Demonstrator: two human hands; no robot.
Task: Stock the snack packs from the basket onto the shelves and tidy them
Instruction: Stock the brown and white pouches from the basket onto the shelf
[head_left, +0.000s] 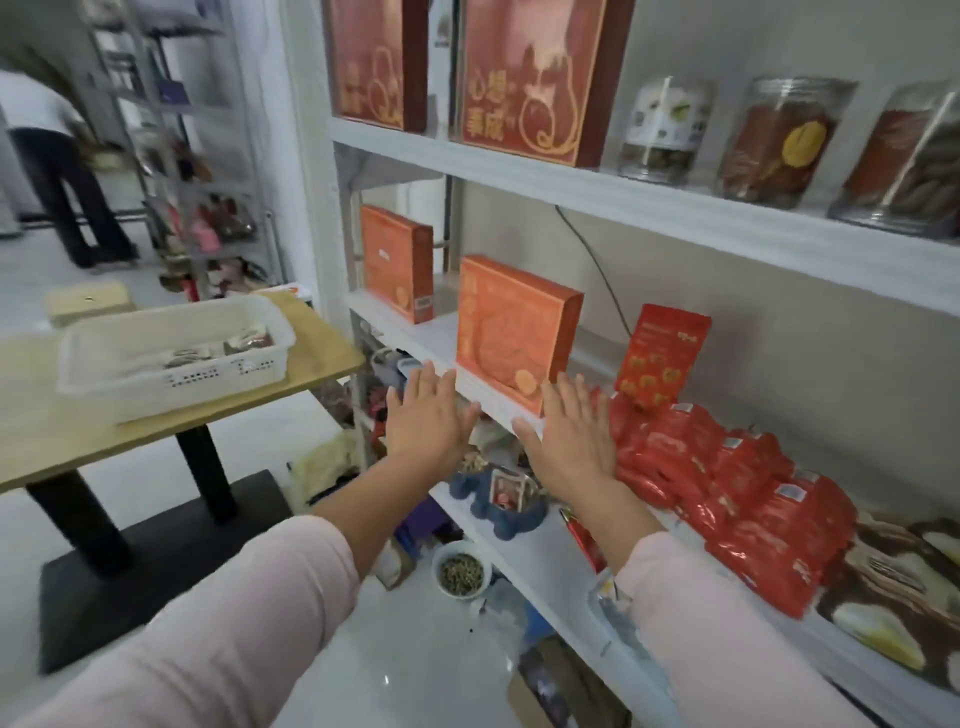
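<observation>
Flat, fingers straight, empty: left hand (428, 415) and right hand (571, 441), at the front edge of the shelf (491, 404), flanking an orange box (514, 332). Just beside the right hand: red snack packs (727, 467).

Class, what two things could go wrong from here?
The orange box stands upright at the shelf edge between the open left hand and right hand; a nudge might topple it. The red packs are heaped beside the right hand near the front edge; pushing them could spill some.
</observation>
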